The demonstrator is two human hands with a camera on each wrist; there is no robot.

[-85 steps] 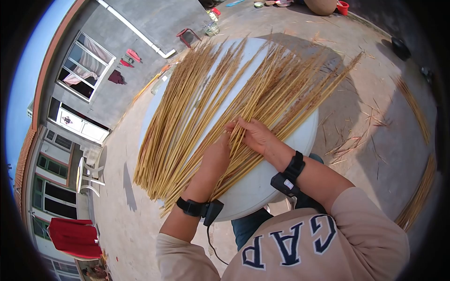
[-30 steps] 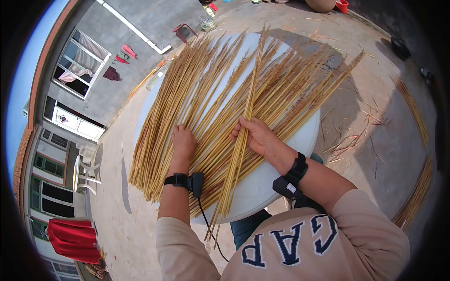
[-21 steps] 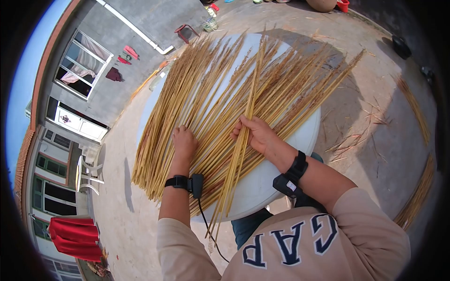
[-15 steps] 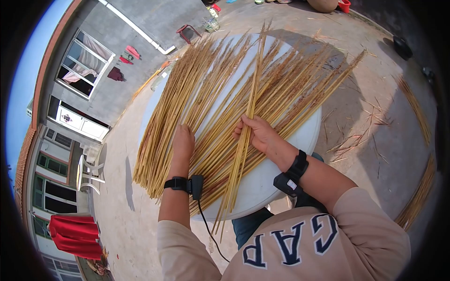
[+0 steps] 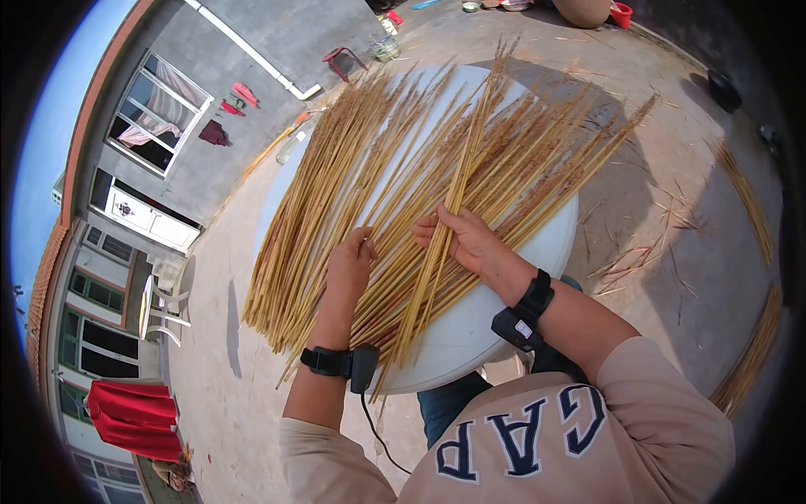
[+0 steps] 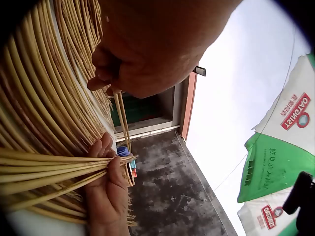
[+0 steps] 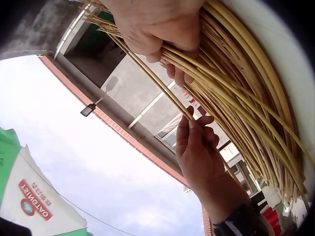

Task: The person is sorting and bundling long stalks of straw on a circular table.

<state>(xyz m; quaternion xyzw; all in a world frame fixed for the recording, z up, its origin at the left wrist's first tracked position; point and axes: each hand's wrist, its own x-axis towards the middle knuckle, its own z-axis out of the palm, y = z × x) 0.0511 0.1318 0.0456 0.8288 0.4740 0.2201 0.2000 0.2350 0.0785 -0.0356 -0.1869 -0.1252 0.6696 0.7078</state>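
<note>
My right hand (image 5: 472, 242) grips a small bunch of long dry reed stalks (image 5: 422, 286), thumb across the front, their feathery heads pointing away. To its left, my left hand (image 5: 351, 265) is raised over the spread reeds, fingers curled. The right wrist view shows the left hand (image 7: 199, 147) pinching a couple of thin stalks (image 7: 162, 87) between thumb and fingertips. Below both hands, many loose reeds (image 5: 311, 210) fan across a round white table (image 5: 546, 239), a thicker pile on the left. In the left wrist view the right hand (image 6: 106, 196) appears below the left.
More reed bundles (image 5: 743, 197) lie on the concrete floor at the right, with scattered scraps (image 5: 642, 252) nearer the table. A white chair (image 5: 159, 311) stands left, a red stool (image 5: 342, 63) beyond the table. A cable hangs from the left wrist camera (image 5: 363, 368).
My left hand left the right hand, reached into the left-hand reeds, then lifted and came back rightward with stalks pinched. The right hand keeps its bunch, now swung slightly, heads rightward.
</note>
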